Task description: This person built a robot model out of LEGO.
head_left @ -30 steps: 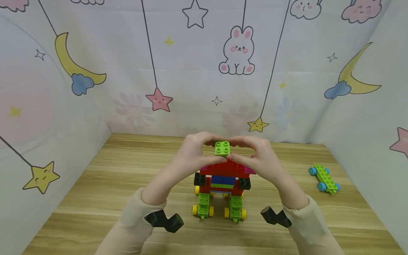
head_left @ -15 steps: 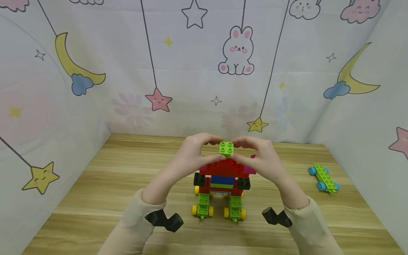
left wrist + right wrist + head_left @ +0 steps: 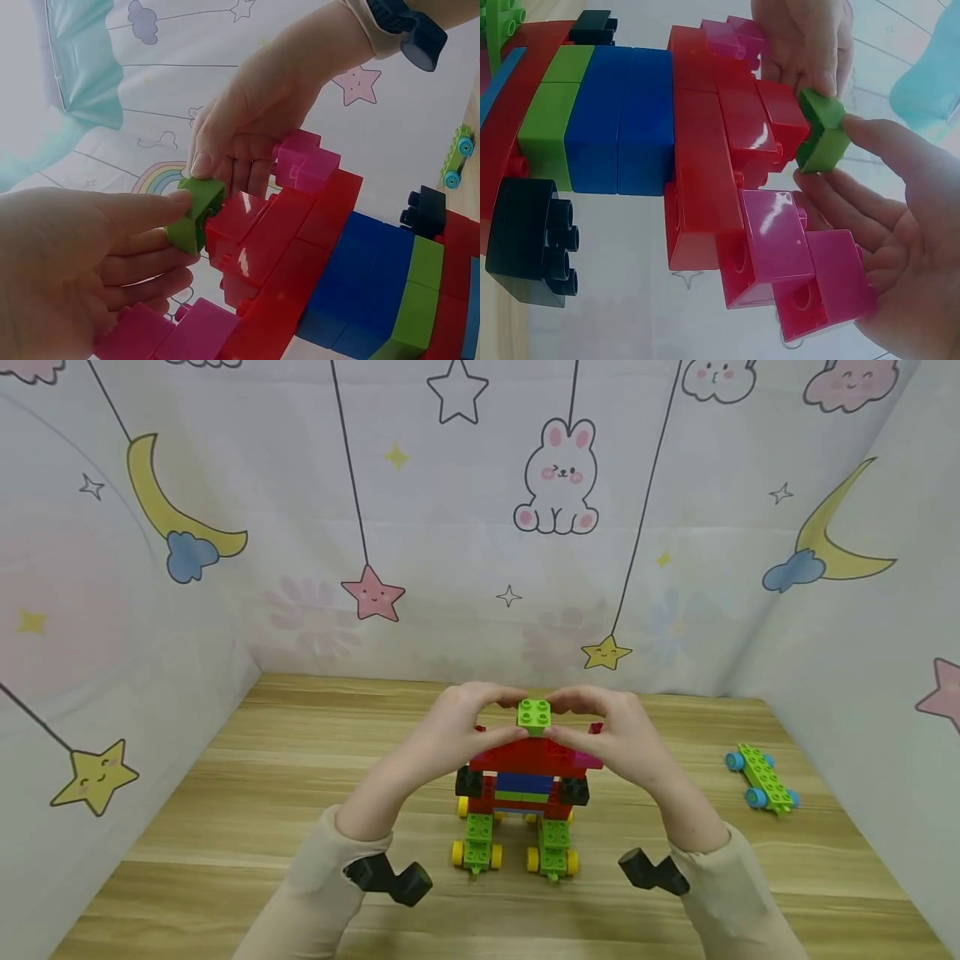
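Observation:
A bright green toy building brick with studs on top is at the upper end of a tall brick figure. My left hand pinches the brick from the left, and my right hand pinches it from the right. In the left wrist view the green brick sits tilted against the top red brick; some of its hollow underside shows, so it does not look fully seated. The right wrist view shows the green brick between both thumbs and fingers. Pink bricks stick out beside the right hand.
The figure stands on green wheeled bases with yellow wheels. Black bricks project from its sides. A separate green wheeled base with blue wheels lies at the right of the wooden table. A printed cloth hangs behind.
The green brick has shifted slightly right and then down toward the figure's top, still pinched. Both hands have come down a little with it. The figure stays where it was.

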`<state>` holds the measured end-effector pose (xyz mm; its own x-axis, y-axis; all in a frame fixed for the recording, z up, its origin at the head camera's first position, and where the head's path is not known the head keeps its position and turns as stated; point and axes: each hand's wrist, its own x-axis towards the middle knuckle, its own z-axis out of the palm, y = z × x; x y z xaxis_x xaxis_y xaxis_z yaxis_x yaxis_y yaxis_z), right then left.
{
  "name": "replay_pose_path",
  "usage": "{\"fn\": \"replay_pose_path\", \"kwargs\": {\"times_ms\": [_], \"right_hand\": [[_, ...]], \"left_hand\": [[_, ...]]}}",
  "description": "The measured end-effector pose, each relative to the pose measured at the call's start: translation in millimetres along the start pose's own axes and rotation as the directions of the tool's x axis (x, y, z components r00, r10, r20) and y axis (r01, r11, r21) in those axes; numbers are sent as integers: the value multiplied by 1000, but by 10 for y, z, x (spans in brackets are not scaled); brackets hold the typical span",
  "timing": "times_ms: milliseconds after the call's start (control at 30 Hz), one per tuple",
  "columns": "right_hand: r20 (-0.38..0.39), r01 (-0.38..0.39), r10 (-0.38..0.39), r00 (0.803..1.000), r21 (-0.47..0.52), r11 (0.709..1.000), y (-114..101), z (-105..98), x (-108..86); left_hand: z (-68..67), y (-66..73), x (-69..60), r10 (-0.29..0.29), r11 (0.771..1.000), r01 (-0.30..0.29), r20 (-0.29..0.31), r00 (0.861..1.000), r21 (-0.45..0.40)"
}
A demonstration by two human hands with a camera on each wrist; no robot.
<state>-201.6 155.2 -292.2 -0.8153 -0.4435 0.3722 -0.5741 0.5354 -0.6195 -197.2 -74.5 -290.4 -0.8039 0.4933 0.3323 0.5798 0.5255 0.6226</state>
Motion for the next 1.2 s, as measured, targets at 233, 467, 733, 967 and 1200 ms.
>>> {"fn": "replay_pose_path", "kwargs": {"times_ms": [233, 467, 733, 967, 1200], "right_hand": [[27, -10, 10, 1000, 6, 1000, 17, -11, 0], [39, 18, -18, 999, 2, 1000, 27, -19, 4], [62, -2, 2, 998, -6, 1000, 27, -34, 14], [91, -39, 43, 995, -41, 998, 0, -51, 33], [126, -40, 48, 991, -66, 997, -16, -63, 73]], "left_hand": [[8, 22, 3, -5, 999, 5, 4, 1000, 38], [7, 31, 16, -8, 998, 6, 18, 1000, 62], [-3, 44, 36, -32, 997, 29, 46, 998, 74], [-8, 59, 50, -25, 994, 21, 38, 999, 106], [-15, 51, 58, -37, 992, 31, 46, 998, 121]]}}
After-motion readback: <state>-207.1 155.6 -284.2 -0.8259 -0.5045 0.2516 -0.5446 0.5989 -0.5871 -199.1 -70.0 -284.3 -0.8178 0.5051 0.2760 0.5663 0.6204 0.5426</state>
